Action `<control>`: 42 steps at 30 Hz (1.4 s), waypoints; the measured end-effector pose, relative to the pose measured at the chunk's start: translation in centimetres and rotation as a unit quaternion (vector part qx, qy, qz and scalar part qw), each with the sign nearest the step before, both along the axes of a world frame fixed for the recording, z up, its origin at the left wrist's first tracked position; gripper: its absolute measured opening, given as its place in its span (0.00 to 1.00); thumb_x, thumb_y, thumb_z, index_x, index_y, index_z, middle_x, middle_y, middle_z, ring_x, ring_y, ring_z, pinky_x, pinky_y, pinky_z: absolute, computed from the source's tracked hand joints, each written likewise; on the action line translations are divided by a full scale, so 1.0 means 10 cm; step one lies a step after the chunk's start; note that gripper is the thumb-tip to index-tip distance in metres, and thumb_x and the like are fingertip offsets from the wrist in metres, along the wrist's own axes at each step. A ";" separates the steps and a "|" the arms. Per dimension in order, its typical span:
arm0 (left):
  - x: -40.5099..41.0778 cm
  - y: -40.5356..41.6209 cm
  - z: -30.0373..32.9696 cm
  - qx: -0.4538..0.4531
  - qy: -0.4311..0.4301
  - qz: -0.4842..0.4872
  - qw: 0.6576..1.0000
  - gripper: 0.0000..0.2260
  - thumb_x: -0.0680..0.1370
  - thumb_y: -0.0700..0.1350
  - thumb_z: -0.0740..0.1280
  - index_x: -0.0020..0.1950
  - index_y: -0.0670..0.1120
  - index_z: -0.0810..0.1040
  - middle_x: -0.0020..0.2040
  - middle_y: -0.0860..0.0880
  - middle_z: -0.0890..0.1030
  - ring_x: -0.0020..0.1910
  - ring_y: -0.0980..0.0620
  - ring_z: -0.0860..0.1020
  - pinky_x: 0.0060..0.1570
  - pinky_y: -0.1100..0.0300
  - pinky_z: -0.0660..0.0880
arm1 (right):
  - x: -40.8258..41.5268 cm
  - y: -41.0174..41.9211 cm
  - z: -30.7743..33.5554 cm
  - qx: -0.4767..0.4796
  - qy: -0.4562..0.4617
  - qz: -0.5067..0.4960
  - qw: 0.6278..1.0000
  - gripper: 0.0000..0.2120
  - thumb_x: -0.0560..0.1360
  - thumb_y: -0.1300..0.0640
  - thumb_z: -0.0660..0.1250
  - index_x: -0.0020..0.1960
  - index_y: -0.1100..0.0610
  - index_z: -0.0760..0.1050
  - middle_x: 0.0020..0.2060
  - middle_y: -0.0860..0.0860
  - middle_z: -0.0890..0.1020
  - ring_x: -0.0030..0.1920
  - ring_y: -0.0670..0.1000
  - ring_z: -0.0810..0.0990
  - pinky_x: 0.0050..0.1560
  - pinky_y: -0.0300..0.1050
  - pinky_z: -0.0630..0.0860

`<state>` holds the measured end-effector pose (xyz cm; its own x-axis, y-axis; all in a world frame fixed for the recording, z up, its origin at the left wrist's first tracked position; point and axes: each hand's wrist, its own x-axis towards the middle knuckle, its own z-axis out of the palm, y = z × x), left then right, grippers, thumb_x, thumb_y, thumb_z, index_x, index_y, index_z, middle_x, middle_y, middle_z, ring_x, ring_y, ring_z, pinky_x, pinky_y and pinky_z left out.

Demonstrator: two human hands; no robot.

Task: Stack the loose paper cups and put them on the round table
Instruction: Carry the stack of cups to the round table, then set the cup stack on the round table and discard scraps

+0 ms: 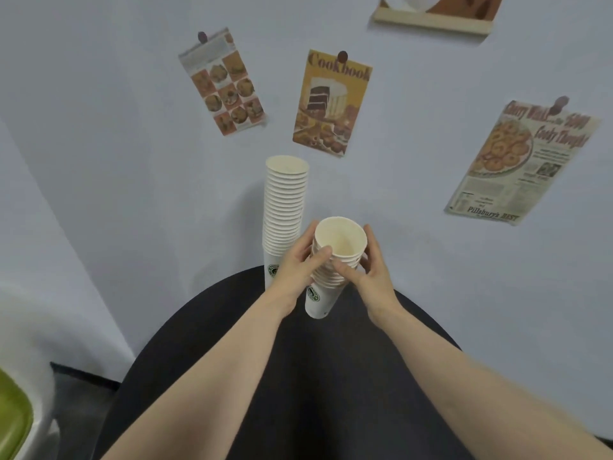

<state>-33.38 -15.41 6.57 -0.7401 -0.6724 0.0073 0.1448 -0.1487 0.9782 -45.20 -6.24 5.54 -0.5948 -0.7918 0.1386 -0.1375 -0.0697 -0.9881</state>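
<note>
Both hands wrapping short stack (326,277): left hand (298,270) at 9 o'clock, right hand (370,273) at 3. Axis near-upright. Tall stack (285,207) standing at 11, left hand nearer.

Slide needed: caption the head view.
Both hands, left and right, hold a short cup stack beside a taller stack.

The near and right parts of your dark counter (381,376) lie bare, open to a hand. At the far edge the tall cup stack (285,207) stands against the wall (99,127), just left of the short stack (326,280), leaving little gap between them.
</note>
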 end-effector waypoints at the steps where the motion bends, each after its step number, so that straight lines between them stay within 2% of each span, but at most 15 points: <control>1: -0.07 -0.08 -0.03 -0.004 0.000 -0.001 1.000 0.27 0.78 0.45 0.68 0.73 0.60 0.64 0.58 0.72 0.73 0.55 0.72 0.72 0.65 0.52 0.66 | -0.06 -0.10 -0.04 -0.006 -0.015 -0.011 1.000 0.43 0.68 0.55 0.77 0.74 0.39 0.57 0.68 0.40 0.70 0.67 0.42 0.69 0.68 0.50 0.69; 4: -0.26 -0.32 -0.12 -0.012 -0.007 -0.001 1.000 0.29 0.78 0.45 0.68 0.76 0.58 0.61 0.57 0.71 0.71 0.52 0.75 0.72 0.64 0.54 0.67 | -0.22 -0.32 -0.16 -0.010 -0.041 -0.028 0.999 0.42 0.68 0.57 0.76 0.74 0.40 0.58 0.70 0.43 0.70 0.69 0.45 0.69 0.70 0.56 0.68; 7: -0.44 -0.51 -0.22 -0.016 -0.008 0.002 1.000 0.29 0.78 0.44 0.68 0.76 0.57 0.61 0.55 0.72 0.72 0.49 0.78 0.72 0.63 0.56 0.68 | -0.39 -0.50 -0.25 -0.003 -0.042 -0.028 0.999 0.42 0.68 0.57 0.77 0.74 0.41 0.58 0.70 0.43 0.70 0.70 0.45 0.68 0.70 0.55 0.68; 9: -0.53 -0.59 -0.27 -0.015 -0.010 0.011 1.000 0.29 0.78 0.44 0.67 0.76 0.58 0.61 0.58 0.69 0.72 0.56 0.72 0.72 0.66 0.53 0.67 | -0.50 -0.60 -0.28 0.007 -0.040 -0.022 0.999 0.44 0.66 0.55 0.78 0.75 0.41 0.57 0.70 0.43 0.69 0.70 0.43 0.67 0.70 0.54 0.68; 11: -0.63 -0.63 -0.32 -0.011 -0.010 0.024 1.000 0.28 0.79 0.45 0.67 0.76 0.59 0.60 0.65 0.63 0.71 0.65 0.62 0.69 0.69 0.49 0.66 | -0.60 -0.68 -0.30 0.023 -0.041 -0.006 0.999 0.47 0.63 0.52 0.78 0.75 0.40 0.56 0.70 0.42 0.70 0.69 0.43 0.68 0.70 0.52 0.67; 13: -0.70 -0.67 -0.38 -0.011 -0.018 0.035 0.999 0.28 0.79 0.46 0.67 0.76 0.60 0.60 0.72 0.58 0.67 0.69 0.58 0.66 0.70 0.46 0.65 | -0.69 -0.74 -0.34 0.045 -0.049 0.005 0.998 0.48 0.63 0.51 0.78 0.75 0.38 0.55 0.68 0.41 0.71 0.69 0.43 0.68 0.70 0.52 0.67; 17: -0.80 -0.72 -0.49 -0.013 -0.036 0.033 0.999 0.28 0.80 0.47 0.66 0.76 0.60 0.59 0.74 0.57 0.65 0.70 0.56 0.64 0.69 0.45 0.65 | -0.78 -0.79 -0.48 0.072 -0.068 0.019 0.995 0.49 0.61 0.49 0.78 0.74 0.37 0.55 0.64 0.35 0.72 0.69 0.44 0.68 0.70 0.52 0.67; 23: -0.86 -0.78 -0.56 -0.007 -0.040 0.036 0.999 0.27 0.79 0.48 0.66 0.76 0.61 0.60 0.74 0.56 0.65 0.72 0.55 0.64 0.69 0.45 0.66 | -0.86 -0.82 -0.55 0.075 -0.055 0.019 0.996 0.49 0.62 0.50 0.78 0.75 0.38 0.55 0.64 0.35 0.72 0.68 0.44 0.69 0.69 0.53 0.69; 27: -0.87 -0.76 -0.56 -0.012 -0.043 0.043 0.998 0.27 0.79 0.48 0.66 0.75 0.61 0.60 0.73 0.57 0.65 0.69 0.59 0.64 0.70 0.46 0.65 | -0.88 -0.81 -0.60 0.081 -0.040 0.013 0.996 0.47 0.66 0.54 0.78 0.75 0.38 0.54 0.62 0.32 0.71 0.67 0.42 0.69 0.67 0.48 0.70; 30: -0.86 -0.75 -0.56 -0.006 -0.048 0.047 0.998 0.27 0.79 0.47 0.67 0.75 0.61 0.61 0.74 0.56 0.66 0.71 0.56 0.64 0.70 0.45 0.65 | -0.90 -0.80 -0.61 0.087 -0.037 0.013 0.995 0.45 0.68 0.56 0.77 0.75 0.39 0.54 0.61 0.31 0.71 0.64 0.37 0.70 0.63 0.43 0.71; 33: -0.82 -0.74 -0.55 -0.011 -0.048 0.058 0.997 0.27 0.79 0.45 0.67 0.75 0.59 0.62 0.74 0.55 0.66 0.72 0.54 0.64 0.71 0.48 0.64 | -0.89 -0.79 -0.59 0.094 -0.029 0.016 0.995 0.45 0.68 0.56 0.77 0.75 0.39 0.54 0.61 0.31 0.71 0.61 0.34 0.70 0.59 0.37 0.72; 38: -0.74 -0.71 -0.49 -0.041 -0.049 0.066 0.996 0.27 0.79 0.45 0.66 0.76 0.56 0.61 0.75 0.56 0.63 0.75 0.54 0.60 0.72 0.55 0.60 | -0.85 -0.70 -0.50 0.106 -0.009 0.004 0.994 0.45 0.69 0.54 0.76 0.75 0.39 0.52 0.70 0.41 0.65 0.68 0.42 0.65 0.62 0.42 0.68; 40: -0.69 -0.67 -0.45 -0.076 -0.064 0.070 0.993 0.28 0.79 0.46 0.66 0.76 0.56 0.60 0.76 0.55 0.62 0.75 0.55 0.59 0.70 0.56 0.59 | -0.84 -0.61 -0.42 0.133 0.012 -0.006 0.991 0.45 0.69 0.50 0.76 0.76 0.39 0.51 0.74 0.43 0.60 0.71 0.45 0.62 0.62 0.42 0.65; 42: -0.63 -0.59 -0.40 -0.133 -0.096 0.073 0.984 0.29 0.79 0.47 0.66 0.77 0.55 0.58 0.76 0.54 0.60 0.73 0.55 0.61 0.66 0.63 0.62 | -0.84 -0.47 -0.31 0.176 0.045 -0.008 0.983 0.43 0.70 0.46 0.74 0.76 0.41 0.52 0.75 0.44 0.58 0.74 0.46 0.59 0.65 0.43 0.64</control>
<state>-39.64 -21.34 2.60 -0.6406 -0.7649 0.0671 -0.0450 0.1246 0.9912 -53.64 -10.97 2.42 -0.6062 -0.7902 -0.0897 -0.2229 0.2772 -0.9346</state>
